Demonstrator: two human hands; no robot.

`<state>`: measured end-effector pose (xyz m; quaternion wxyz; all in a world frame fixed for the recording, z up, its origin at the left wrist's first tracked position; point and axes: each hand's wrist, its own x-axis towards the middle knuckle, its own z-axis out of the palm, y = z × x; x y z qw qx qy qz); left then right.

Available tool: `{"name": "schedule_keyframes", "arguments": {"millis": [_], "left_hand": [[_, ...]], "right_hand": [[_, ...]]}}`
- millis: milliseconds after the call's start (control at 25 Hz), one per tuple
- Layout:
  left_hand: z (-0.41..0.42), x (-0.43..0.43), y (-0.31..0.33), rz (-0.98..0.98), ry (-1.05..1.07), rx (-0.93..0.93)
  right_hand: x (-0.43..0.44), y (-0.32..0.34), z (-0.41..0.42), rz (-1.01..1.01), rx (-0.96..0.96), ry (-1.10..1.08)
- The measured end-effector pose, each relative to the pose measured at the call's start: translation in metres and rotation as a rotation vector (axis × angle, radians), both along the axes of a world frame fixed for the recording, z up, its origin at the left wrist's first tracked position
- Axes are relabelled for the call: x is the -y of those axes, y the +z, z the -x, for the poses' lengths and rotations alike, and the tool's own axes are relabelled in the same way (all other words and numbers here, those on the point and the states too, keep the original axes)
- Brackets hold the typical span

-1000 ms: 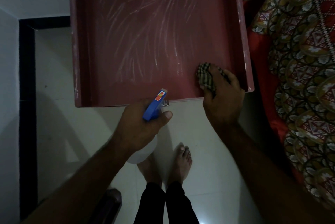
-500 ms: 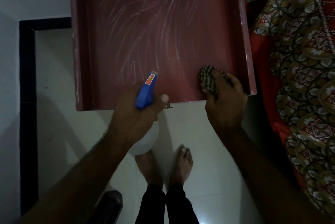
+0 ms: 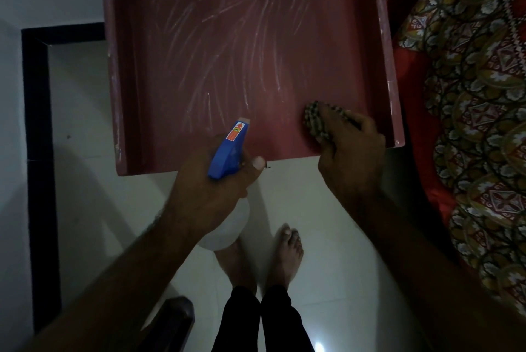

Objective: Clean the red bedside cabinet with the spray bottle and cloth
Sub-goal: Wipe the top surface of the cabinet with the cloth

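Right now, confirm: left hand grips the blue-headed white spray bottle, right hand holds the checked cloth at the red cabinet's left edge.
Wrong edge: the head view shows the right hand holding the checked cloth by the red cabinet's right edge. Rest stands.

Cabinet (image 3: 250, 52) far end cut off at top edge, cloth (image 3: 311, 121) mostly under right fingers (image 3: 341, 121), bottle (image 3: 227, 152) neck inside left fingers (image 3: 203, 154), label (image 3: 235, 133) unreadable

The red cabinet (image 3: 227, 52) is showing pale streaks across its top. The spray bottle (image 3: 229, 152), with a blue head and white body, is pointing over the near edge. The checked cloth (image 3: 313, 121) is sitting bunched by the near right corner.
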<state>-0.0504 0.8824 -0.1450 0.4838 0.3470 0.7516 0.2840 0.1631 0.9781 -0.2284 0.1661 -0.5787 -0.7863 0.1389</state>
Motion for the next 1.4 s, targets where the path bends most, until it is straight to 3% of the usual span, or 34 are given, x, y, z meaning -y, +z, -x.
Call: {"name": "schedule_keyframes", "arguments": {"millis": [120, 160, 280, 320, 440, 480, 600, 640, 800, 960, 1120, 1280, 1400], "left_hand": [[0.003, -0.003, 0.003, -0.02, -0.026, 0.014], [0.003, -0.004, 0.003, -0.031, -0.032, 0.019], [0.005, -0.006, 0.006, -0.051, -0.024, 0.049], [0.006, -0.007, 0.007, -0.061, -0.024, 0.055], [0.009, -0.009, 0.009, -0.092, -0.028, 0.076], [0.01, -0.01, 0.008, -0.097, -0.018, 0.093], [0.013, -0.011, 0.008, -0.127, -0.016, 0.142], [0.014, -0.011, 0.009, -0.138, -0.031, 0.147], [0.018, -0.015, 0.012, -0.135, -0.054, 0.165], [0.019, -0.017, 0.019, -0.127, -0.108, 0.163], [0.022, -0.016, 0.02, -0.107, -0.159, 0.1], [0.018, -0.02, 0.016, -0.088, -0.139, 0.101], [0.016, -0.022, 0.015, -0.091, -0.086, 0.122]], "right_hand": [[0.018, 0.0, 0.014, 0.044, 0.053, 0.346], [0.012, -0.001, 0.01, 0.064, 0.063, 0.361], [-0.008, 0.0, 0.006, 0.1, 0.032, 0.011], [-0.004, 0.001, 0.013, 0.087, 0.039, 0.006], [0.013, 0.004, 0.027, 0.067, 0.061, 0.33], [0.005, 0.004, 0.023, 0.082, 0.068, 0.317], [-0.018, 0.004, 0.017, 0.135, 0.024, -0.097], [-0.015, 0.004, 0.023, 0.115, 0.019, -0.114], [0.001, 0.002, 0.04, 0.075, 0.047, 0.255], [-0.014, -0.005, 0.035, 0.153, -0.038, -0.098], [-0.004, -0.006, 0.04, 0.169, -0.017, 0.109], [-0.007, -0.007, 0.032, 0.137, -0.088, -0.067], [0.009, -0.005, 0.03, 0.153, -0.085, -0.08]]}}
